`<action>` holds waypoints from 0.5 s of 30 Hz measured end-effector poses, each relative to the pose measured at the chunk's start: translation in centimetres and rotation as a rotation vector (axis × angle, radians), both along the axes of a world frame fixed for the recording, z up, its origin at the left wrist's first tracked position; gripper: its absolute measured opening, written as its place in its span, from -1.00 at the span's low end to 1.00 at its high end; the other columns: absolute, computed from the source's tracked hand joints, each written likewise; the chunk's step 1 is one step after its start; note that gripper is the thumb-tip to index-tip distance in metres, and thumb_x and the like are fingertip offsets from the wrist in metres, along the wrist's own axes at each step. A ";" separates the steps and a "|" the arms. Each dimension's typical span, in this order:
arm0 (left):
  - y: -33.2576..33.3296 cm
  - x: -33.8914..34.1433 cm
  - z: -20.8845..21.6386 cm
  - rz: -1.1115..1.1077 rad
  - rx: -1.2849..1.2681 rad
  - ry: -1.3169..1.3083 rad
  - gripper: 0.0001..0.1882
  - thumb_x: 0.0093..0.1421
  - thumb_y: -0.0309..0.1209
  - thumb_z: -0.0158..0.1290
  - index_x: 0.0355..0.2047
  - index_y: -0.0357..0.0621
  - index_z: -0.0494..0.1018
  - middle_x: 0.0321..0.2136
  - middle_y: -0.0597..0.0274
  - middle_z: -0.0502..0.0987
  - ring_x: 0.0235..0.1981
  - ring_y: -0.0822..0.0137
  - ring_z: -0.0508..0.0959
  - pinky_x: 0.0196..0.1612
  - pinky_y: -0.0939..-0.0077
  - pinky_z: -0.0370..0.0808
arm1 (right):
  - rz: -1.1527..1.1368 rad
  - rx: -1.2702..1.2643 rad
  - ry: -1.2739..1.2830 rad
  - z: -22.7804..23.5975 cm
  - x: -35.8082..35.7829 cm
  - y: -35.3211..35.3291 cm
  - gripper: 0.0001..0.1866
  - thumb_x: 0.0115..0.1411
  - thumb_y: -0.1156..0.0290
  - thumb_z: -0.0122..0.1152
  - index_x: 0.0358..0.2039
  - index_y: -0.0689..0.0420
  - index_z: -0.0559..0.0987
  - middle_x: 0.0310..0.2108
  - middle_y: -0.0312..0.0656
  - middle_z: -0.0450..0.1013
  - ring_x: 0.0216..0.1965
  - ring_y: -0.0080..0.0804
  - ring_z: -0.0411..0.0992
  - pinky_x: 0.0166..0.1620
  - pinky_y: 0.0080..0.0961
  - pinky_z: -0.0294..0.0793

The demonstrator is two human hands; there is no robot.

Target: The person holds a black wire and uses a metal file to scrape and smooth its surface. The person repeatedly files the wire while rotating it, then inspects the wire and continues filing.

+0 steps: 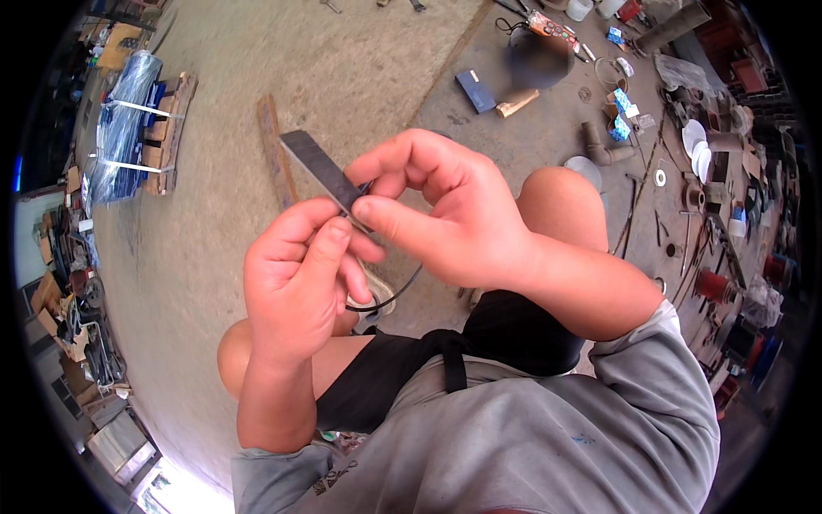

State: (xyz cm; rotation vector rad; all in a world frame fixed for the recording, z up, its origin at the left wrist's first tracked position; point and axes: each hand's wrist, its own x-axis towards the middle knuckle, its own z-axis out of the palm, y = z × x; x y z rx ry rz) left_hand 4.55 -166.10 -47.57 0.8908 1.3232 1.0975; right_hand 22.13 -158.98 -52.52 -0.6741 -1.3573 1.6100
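Observation:
In front of me, a dark grey flat bar [318, 164] with a pale edge slants up to the left between my hands. My right hand [462, 206] is closed on its lower end, thumb on the near side and bent fingers behind. Thumb and index finger of my left hand [295, 274] pinch the bar's lower edge, with the other fingers curled underneath. A thin black cord [402, 289] curves below the hands; where its ends go is hidden. Beneath it, between my knees, a pale metal part [377, 295] shows partly.
Beyond my hands a rusty flat strip [274, 146] lies on the concrete floor. A blue box [475, 92] and a pipe elbow [604, 147] are farther right, among scattered tools and parts. To the left stands a wrapped bundle on a wooden pallet [175, 128].

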 end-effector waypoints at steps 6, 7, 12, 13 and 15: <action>0.3 -0.8 0.7 0.012 -0.012 0.113 -0.68 0.53 -0.38 -0.12 0.01 -0.40 0.50 -0.64 0.24 0.49 -0.80 0.59 0.29 -0.74 0.73 0.24 | -0.219 -0.518 0.407 -0.1 2.4 4.4 -0.71 0.36 0.43 0.28 0.04 0.22 0.52 -0.14 -0.25 0.61 -0.04 -0.45 0.60 -0.02 -0.48 0.51; 0.3 -1.0 0.9 0.045 -0.024 0.104 -0.69 0.54 -0.37 -0.13 -0.02 -0.39 0.50 -0.65 0.27 0.46 -0.80 0.59 0.28 -0.74 0.73 0.23 | -0.232 -0.536 0.418 -0.2 3.0 5.1 -0.70 0.36 0.41 0.28 0.05 0.21 0.52 -0.12 -0.25 0.61 0.00 -0.43 0.59 0.01 -0.46 0.49; 1.2 -2.9 0.8 0.203 -0.028 0.058 -0.69 0.55 -0.33 -0.18 -0.18 -0.29 0.48 -0.71 0.34 0.34 -0.80 0.57 0.23 -0.74 0.72 0.19 | -0.293 -0.543 0.441 -0.5 5.0 6.9 -0.67 0.38 0.35 0.27 0.09 0.17 0.51 -0.09 -0.26 0.60 0.06 -0.39 0.58 0.07 -0.41 0.45; 1.5 -3.3 0.7 0.182 -0.013 0.077 -0.70 0.55 -0.31 -0.18 -0.22 -0.23 0.45 -0.72 0.36 0.30 -0.78 0.56 0.22 -0.73 0.71 0.21 | -0.310 -0.541 0.440 -0.3 5.2 7.0 -0.67 0.38 0.36 0.27 0.09 0.16 0.51 -0.08 -0.26 0.60 0.06 -0.39 0.58 0.07 -0.40 0.45; 1.8 -4.1 0.3 0.229 -0.016 0.102 -0.71 0.55 -0.29 -0.16 -0.24 -0.22 0.44 -0.70 0.36 0.29 -0.75 0.54 0.24 -0.70 0.68 0.22 | -0.344 -0.539 0.436 0.3 5.8 7.1 -0.67 0.38 0.36 0.27 0.09 0.16 0.51 -0.07 -0.27 0.60 0.06 -0.40 0.58 0.07 -0.39 0.46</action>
